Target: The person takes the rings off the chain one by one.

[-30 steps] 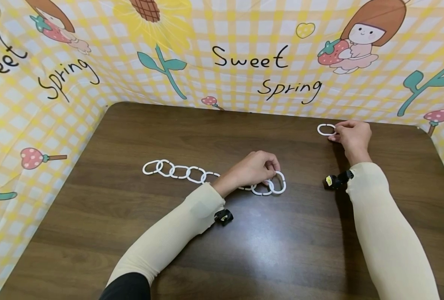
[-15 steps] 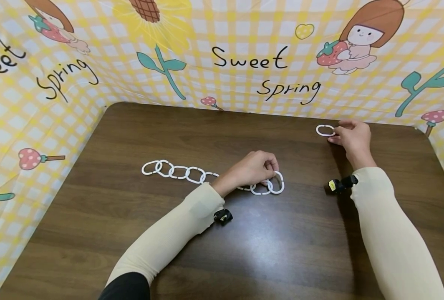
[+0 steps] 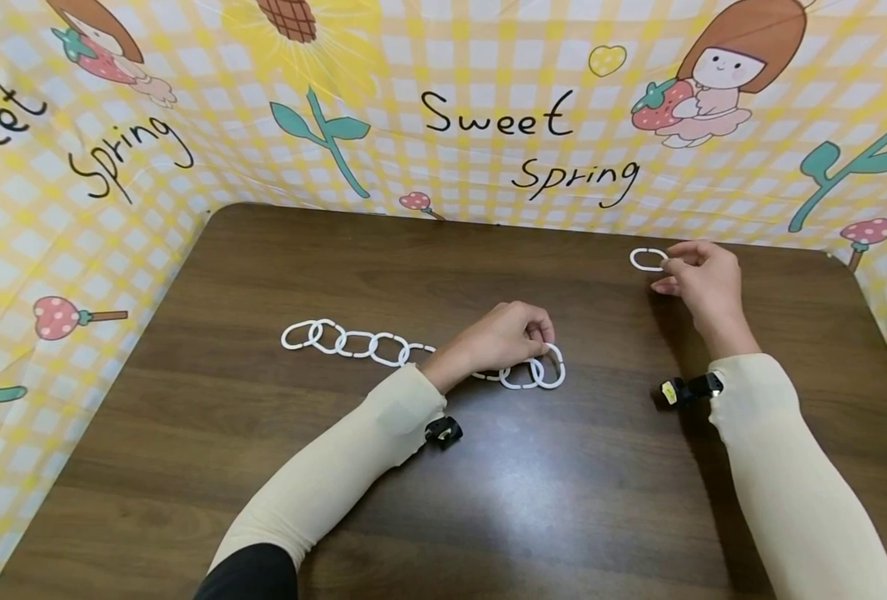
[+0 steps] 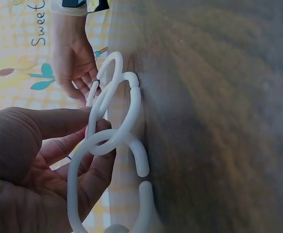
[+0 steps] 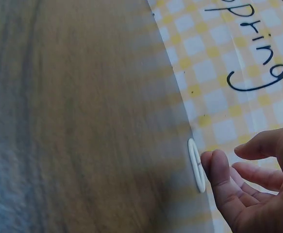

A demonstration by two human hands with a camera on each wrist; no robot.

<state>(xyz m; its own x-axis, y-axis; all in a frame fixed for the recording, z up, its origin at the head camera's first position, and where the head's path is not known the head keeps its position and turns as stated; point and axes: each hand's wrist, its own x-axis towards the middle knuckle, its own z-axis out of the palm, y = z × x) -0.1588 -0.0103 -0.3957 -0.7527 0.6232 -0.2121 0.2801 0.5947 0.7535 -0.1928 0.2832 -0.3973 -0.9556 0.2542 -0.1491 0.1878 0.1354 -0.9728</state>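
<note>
A chain of white plastic oval links (image 3: 389, 336) lies across the middle of the table, partly hidden under my left forearm and hand. My left hand (image 3: 494, 340) pinches the chain near its right end between thumb and fingertips. Close up in the left wrist view, the interlocked links (image 4: 72, 194) have small gaps in their sides. Far to the right at the back, my right hand (image 3: 708, 283) pinches a separate white link (image 3: 633, 260) by its right end. This loose link (image 5: 196, 167) appears edge-on in the right wrist view, at the fingertips.
A dark brown wooden table (image 3: 188, 458) bears everything. Yellow checked cloth (image 3: 473, 50) printed with cartoons and lettering stands behind it and on both sides. Small black cameras (image 3: 443, 432) sit at both wrists.
My right wrist and forearm have drifted toward the body and slightly right, while the fingers stay at the loose link. The left hand and the chain have barely moved.
</note>
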